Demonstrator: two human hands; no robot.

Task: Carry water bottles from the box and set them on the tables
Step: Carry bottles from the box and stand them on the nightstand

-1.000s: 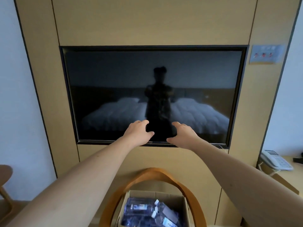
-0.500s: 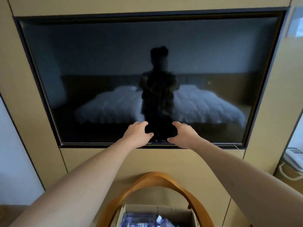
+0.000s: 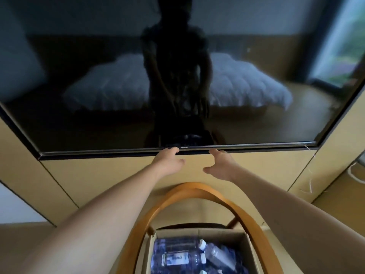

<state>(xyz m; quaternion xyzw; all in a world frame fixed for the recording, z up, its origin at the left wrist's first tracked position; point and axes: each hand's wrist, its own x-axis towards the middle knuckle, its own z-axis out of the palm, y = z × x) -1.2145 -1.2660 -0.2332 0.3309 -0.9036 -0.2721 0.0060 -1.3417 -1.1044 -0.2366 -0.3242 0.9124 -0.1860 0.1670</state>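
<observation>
Right now both arms are stretched forward with nothing in either hand: the left hand (image 3: 169,160) and the right hand (image 3: 219,166) hang in front of the wooden wall panel (image 3: 98,175) just under the television (image 3: 118,76), fingers loosely spread and relaxed, gripping nothing. What matters sits lower down: the water bottles (image 3: 177,258) lie on their sides, packed together in the open cardboard box (image 3: 221,233) at the bottom of the view, framed by the curved wooden chair back (image 3: 197,189). I'd judge the step in hand to be the reach down for a first bottle. To do it well, bring the hands down inside the chair's arch rather than over it, pick a bottle on the top layer, and wrap fingers round its middle so it lifts level. One in each hand should save trips, provided the grip clears the box walls
</observation>
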